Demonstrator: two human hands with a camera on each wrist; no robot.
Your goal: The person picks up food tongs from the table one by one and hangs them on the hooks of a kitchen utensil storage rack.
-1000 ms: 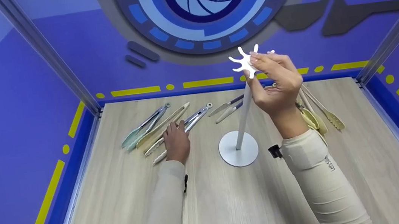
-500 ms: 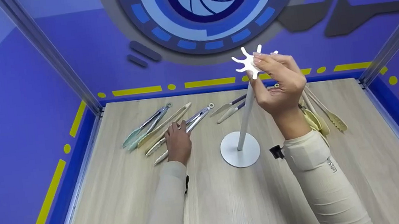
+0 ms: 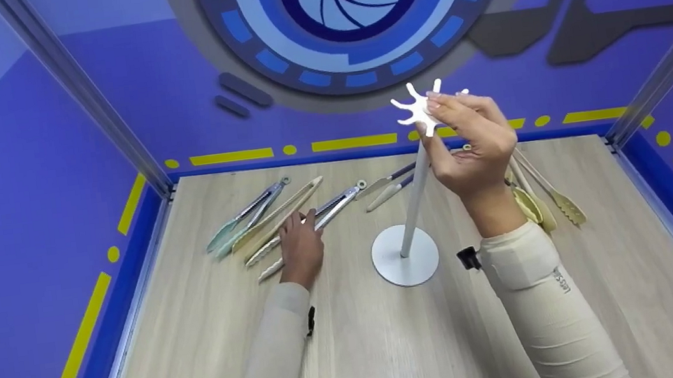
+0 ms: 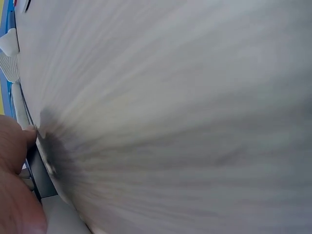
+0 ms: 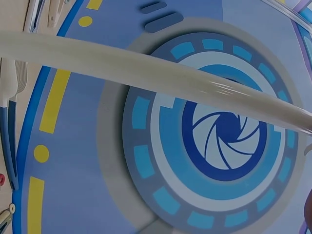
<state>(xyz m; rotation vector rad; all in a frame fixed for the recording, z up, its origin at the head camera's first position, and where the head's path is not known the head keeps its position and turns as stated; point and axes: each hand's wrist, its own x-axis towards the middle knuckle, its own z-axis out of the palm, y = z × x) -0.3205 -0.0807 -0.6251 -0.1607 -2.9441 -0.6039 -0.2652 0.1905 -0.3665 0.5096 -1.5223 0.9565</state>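
In the head view my right hand pinches the white pronged top of a utensil stand between thumb and fingers. Its pole leans a little and runs down to a round base on the table. The pole crosses the right wrist view as a pale bar. My left hand grips a pair of metal-handled tongs with pale scalloped tips; it hides their middle. A thumb shows at the left edge of the left wrist view.
Beige tongs and teal-tipped tongs lie left of my left hand. Dark-handled utensils lie behind the stand. Several utensils, including a slotted turner, lie partly behind my right wrist. Blue panels enclose the table.
The gripped tongs' ring end has shifted slightly right and toward me. My left forearm has swung a little left. My right hand stays on the stand's top.
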